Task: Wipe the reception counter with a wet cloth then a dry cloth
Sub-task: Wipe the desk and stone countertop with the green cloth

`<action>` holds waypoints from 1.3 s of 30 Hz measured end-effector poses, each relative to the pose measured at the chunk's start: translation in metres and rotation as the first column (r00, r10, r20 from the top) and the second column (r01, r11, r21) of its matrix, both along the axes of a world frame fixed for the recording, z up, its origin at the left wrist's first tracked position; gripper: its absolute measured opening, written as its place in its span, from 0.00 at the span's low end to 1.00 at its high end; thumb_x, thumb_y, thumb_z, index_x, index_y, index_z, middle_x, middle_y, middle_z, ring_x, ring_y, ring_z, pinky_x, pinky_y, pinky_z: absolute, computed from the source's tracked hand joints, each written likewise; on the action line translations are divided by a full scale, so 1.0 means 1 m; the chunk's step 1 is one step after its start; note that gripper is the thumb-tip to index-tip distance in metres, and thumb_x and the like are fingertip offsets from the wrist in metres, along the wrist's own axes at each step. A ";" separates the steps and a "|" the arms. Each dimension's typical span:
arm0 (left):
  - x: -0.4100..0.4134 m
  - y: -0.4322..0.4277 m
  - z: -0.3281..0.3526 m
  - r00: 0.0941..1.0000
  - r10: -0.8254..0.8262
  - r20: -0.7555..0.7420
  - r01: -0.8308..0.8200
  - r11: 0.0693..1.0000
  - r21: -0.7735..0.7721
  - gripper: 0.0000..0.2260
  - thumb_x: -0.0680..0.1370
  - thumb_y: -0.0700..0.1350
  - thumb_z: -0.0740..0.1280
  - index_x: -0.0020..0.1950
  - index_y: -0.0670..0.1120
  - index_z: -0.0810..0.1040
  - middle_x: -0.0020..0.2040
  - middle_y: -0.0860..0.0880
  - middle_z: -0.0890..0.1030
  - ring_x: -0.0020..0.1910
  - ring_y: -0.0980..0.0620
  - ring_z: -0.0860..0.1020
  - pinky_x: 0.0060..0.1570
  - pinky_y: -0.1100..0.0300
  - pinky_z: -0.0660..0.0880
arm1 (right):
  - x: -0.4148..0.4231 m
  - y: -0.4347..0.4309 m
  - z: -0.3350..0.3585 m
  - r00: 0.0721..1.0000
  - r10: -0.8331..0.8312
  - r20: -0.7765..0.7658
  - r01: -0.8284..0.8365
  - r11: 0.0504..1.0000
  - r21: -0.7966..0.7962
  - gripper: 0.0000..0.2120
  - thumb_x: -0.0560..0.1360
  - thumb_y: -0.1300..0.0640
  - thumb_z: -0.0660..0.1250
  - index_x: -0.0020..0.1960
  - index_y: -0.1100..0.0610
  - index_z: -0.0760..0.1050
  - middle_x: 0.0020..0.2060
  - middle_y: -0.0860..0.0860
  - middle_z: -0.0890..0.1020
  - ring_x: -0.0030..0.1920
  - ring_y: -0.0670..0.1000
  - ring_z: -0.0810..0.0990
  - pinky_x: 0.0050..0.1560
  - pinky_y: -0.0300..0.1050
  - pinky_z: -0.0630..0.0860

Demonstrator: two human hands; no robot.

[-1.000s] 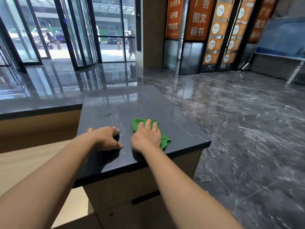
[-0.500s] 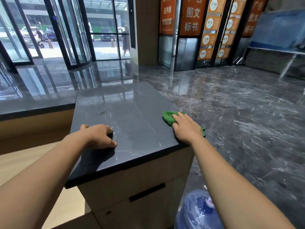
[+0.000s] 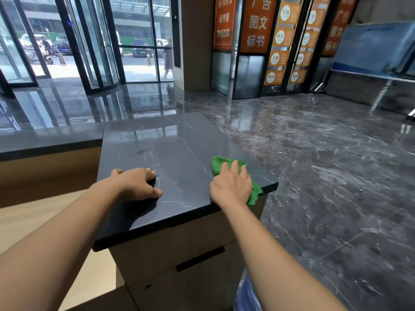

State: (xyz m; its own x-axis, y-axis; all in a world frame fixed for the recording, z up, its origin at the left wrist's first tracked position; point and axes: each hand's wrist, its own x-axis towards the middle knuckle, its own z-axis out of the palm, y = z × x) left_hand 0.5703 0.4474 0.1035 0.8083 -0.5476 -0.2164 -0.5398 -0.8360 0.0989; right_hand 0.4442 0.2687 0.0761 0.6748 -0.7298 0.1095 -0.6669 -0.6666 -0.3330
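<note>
The desk [image 3: 179, 149] has a dark, shiny top with thin white lines in it. Its front is light wood with a black slot [image 3: 199, 258] in it.

The right hand [image 3: 231, 187] lies flat on a green cloth [image 3: 219, 163], with its fingers [image 3: 234, 167] spread open and pointing away from the person. It presses the cloth down and does not grab it. The cloth is on the right side of the desk, near the front right corner. A bit of it pokes out past the fingers, and another bit hangs over the right edge of the desk (that part looks bunched up).

The left hand [image 3: 138, 184] rests on the desk too, more to the left and well apart from the cloth. Its fingers are curled under, and the thumb lies flat on the top. It holds nothing that I can see.

There is a small pale smear [image 3: 142, 151] on the desk, farther back than the left hand.

A longer part of the desk goes off to the left, with the same dark top. The floor [image 3: 325, 176] is dark, shiny stone. Down low, between the desk and the right arm, a bit of something blue [image 3: 243, 295] shows, but I cannot tell what it is. Far back there are big glass doors [image 3: 89, 41] with cars outside, and orange signs [image 3: 258, 23] with white writing.
</note>
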 end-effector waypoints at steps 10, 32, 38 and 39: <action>0.001 -0.009 0.004 0.998 0.035 0.060 -0.038 0.998 0.044 0.24 0.75 0.62 0.64 0.67 0.50 0.73 0.68 0.52 0.74 0.68 0.50 0.69 0.65 0.50 0.54 | -0.009 0.043 -0.005 0.906 0.422 0.043 -0.418 0.905 -0.075 0.25 0.80 0.52 0.53 0.77 0.50 0.59 0.78 0.52 0.56 0.78 0.55 0.53 0.75 0.51 0.53; 0.024 0.000 0.012 0.998 0.031 0.059 -0.024 0.992 -0.126 0.17 0.70 0.65 0.68 0.53 0.57 0.81 0.50 0.57 0.82 0.53 0.55 0.75 0.60 0.50 0.56 | 0.100 -0.052 0.011 0.979 0.066 -0.194 -0.057 0.997 0.054 0.30 0.79 0.58 0.51 0.80 0.55 0.48 0.79 0.56 0.45 0.78 0.63 0.42 0.76 0.57 0.45; 0.061 0.007 0.014 0.989 0.122 0.086 -0.090 0.947 -0.309 0.16 0.76 0.58 0.66 0.62 0.58 0.78 0.57 0.60 0.81 0.59 0.57 0.74 0.58 0.56 0.56 | 0.173 -0.044 0.011 0.971 0.128 -0.202 -0.118 0.991 0.061 0.29 0.80 0.55 0.50 0.80 0.54 0.48 0.79 0.56 0.45 0.78 0.62 0.42 0.76 0.57 0.45; 0.067 0.009 0.014 0.987 0.146 0.073 -0.112 0.932 -0.344 0.16 0.76 0.57 0.66 0.64 0.58 0.77 0.60 0.59 0.80 0.62 0.56 0.74 0.59 0.56 0.58 | 0.183 -0.043 0.011 0.969 0.138 -0.203 -0.129 0.990 0.060 0.29 0.80 0.55 0.50 0.80 0.54 0.48 0.79 0.55 0.45 0.78 0.62 0.42 0.76 0.57 0.45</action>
